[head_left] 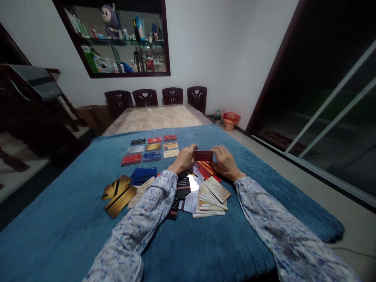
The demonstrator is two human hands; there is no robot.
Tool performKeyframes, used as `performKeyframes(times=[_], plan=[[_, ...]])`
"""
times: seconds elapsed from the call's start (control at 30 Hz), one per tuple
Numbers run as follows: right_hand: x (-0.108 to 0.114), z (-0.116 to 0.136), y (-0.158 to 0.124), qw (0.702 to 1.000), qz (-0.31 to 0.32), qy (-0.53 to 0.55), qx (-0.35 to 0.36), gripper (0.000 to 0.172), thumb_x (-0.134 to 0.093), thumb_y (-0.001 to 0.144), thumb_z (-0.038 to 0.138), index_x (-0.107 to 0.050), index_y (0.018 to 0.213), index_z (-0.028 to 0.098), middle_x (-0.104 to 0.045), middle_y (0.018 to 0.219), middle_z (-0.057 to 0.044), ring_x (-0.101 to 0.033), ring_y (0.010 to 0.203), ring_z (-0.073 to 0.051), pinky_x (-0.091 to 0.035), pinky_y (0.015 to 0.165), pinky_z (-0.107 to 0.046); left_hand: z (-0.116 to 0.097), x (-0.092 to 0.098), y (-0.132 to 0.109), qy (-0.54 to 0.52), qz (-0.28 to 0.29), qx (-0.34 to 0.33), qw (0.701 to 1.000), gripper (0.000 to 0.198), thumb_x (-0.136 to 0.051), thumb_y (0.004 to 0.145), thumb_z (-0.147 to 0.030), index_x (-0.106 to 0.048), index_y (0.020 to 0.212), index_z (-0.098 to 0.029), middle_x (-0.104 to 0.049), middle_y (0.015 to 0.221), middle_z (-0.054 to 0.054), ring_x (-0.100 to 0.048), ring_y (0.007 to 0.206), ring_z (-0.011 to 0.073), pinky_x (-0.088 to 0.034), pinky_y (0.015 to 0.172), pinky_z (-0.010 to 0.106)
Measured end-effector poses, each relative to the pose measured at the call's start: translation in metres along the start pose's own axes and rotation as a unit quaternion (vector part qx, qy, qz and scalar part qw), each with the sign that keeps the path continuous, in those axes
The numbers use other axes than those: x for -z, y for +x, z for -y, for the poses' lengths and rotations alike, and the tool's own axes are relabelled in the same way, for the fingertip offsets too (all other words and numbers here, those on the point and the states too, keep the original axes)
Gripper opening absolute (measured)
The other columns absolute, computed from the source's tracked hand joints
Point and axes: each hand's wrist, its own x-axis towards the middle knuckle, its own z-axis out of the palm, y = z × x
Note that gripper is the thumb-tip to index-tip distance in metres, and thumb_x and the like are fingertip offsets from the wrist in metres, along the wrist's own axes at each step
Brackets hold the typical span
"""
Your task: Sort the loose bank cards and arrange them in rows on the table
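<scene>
Between my two hands is a dark red card (203, 156), perhaps a small stack, held upright by its short ends. My left hand (185, 158) grips its left end and my right hand (223, 159) its right end. Beneath them lie red and gold cards (206, 168). Closer to me spread loose cream cards (214, 192), black cards (183, 186), silver-white cards (188, 202), blue cards (143, 174) and gold cards (120, 196). Beyond my left hand, small card stacks stand in three rows of three, among them a red stack (131, 159) and a blue stack (152, 156).
A blue cloth (88, 192) covers the near part of the table; the far part shows a bare marble-like top (158, 116). Several dark chairs (172, 96) stand behind it. An orange bucket (228, 124) is on the floor at right, and a shelf cabinet (123, 75) is on the wall.
</scene>
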Motion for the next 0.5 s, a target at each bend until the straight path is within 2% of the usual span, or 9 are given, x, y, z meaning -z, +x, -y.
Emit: performKeyframes(times=[0.13,0.5], plan=[[-0.0003,0.0003,-0.0001,1.000,-0.007,-0.006,-0.002,0.031,-0.061,0.085,0.022,-0.065,0.115,0.014,-0.066,0.115,-0.020,-0.057,0.108,-0.034,-0.050,0.091,-0.045,-0.0015,-0.0002,-0.0011,0.016,0.001,0.005,1.000,0.040,-0.051,0.086,-0.004,-0.055,0.124,-0.018,-0.071,0.103,0.012,-0.068,0.096,0.0254,-0.052,0.084,0.034],[0.0054,0.0019,0.0016,1.000,-0.012,0.000,-0.011,0.038,-0.066,0.087,0.031,-0.065,0.119,0.012,-0.064,0.117,-0.020,-0.056,0.110,-0.035,-0.050,0.093,-0.047,-0.0056,0.0024,-0.0038,0.075,0.020,-0.039,0.996,0.041,-0.054,0.085,-0.007,-0.051,0.124,-0.013,-0.066,0.114,0.015,-0.061,0.107,0.0285,-0.051,0.092,0.039]])
